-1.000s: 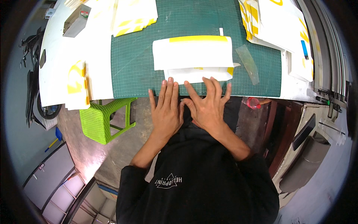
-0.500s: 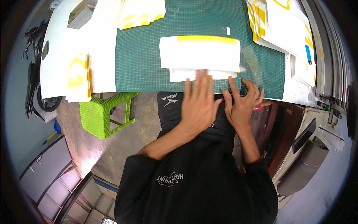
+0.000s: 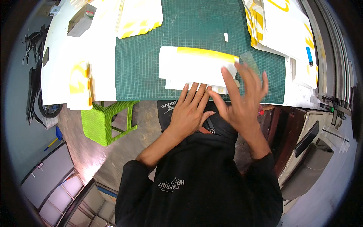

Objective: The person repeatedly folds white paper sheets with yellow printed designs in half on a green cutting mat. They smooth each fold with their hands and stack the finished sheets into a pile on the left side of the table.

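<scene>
Paper [image 3: 189, 65] lies folded ahead: your left hand [image 3: 189, 115] flat, fingertips [image 3: 194, 86] on its near flap [image 3: 174, 84]; your right hand [image 3: 244, 108] spread wide by its right end.

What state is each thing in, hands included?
Green cutting mat: lying flat
White paper: folded, on the mat
Left hand: open, fingers extended on the paper
Right hand: open, fingers spread; contact unclear
Clear strip: partly hidden
Green stool: standing upright
Papers at upper left: stacked, edges uneven

the folded paper [image 3: 193, 65] now slants (right hand [image 3: 241, 108] has moved over its right end).
</scene>
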Available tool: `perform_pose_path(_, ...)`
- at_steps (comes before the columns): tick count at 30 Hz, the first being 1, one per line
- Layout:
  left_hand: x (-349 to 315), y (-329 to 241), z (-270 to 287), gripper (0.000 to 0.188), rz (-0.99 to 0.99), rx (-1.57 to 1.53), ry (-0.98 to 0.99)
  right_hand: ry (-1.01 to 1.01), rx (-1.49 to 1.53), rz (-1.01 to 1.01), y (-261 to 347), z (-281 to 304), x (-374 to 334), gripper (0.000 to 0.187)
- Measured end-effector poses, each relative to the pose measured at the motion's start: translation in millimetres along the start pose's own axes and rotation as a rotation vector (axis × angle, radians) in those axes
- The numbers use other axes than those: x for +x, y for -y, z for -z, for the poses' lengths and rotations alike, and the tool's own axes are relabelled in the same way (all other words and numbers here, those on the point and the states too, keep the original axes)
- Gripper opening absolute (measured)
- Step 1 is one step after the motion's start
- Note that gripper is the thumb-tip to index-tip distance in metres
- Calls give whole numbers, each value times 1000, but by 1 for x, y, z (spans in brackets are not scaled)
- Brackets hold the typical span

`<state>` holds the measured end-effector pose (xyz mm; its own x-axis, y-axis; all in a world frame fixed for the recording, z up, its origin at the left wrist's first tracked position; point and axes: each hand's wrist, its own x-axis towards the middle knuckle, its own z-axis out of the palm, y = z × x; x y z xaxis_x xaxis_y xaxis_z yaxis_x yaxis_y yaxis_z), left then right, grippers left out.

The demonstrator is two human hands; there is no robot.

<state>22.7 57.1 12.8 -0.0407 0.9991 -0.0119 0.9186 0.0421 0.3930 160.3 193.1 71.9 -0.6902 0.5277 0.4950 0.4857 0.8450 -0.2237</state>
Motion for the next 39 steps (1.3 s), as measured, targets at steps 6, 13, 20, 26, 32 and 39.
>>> perform_pose_path(6,2,-2,-1,80,-29,-31,-80,-66,13,-99,-48,-45,38,74)
perform_pose_path(13,-9,7,-12,50,-77,107,-297,-104,401,-398,-58,-35,3,69)
perform_pose_path(20,-19,22,46,34,-273,-419,-413,-132,1125,-415,-88,-21,-51,109)
perform_pose_path(26,-13,9,117,16,-126,-980,-367,161,1827,-414,-12,-17,-27,174)
perform_pose_path(32,-22,5,129,13,21,-1180,-325,308,2193,-510,15,-45,-23,138)
perform_pose_path(39,-31,0,134,13,183,-1127,-429,240,2048,-472,31,-38,-28,92)
